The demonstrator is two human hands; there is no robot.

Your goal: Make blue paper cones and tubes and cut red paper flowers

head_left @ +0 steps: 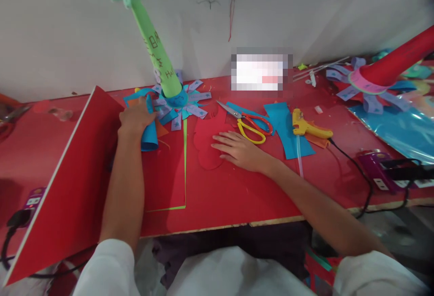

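Note:
My left hand is closed on a curled blue paper piece beside the green paper cone. That cone stands upright on a blue base with purple strips fanned round it. My right hand lies flat with fingers stretched out on a red paper cutout on the red table. Scissors with red and yellow handles lie just behind my right hand.
A large red sheet leans tilted at the left. A yellow glue gun rests on blue paper, its cord running to a power strip. A red cone with purple strips and shiny blue foil lie at the right.

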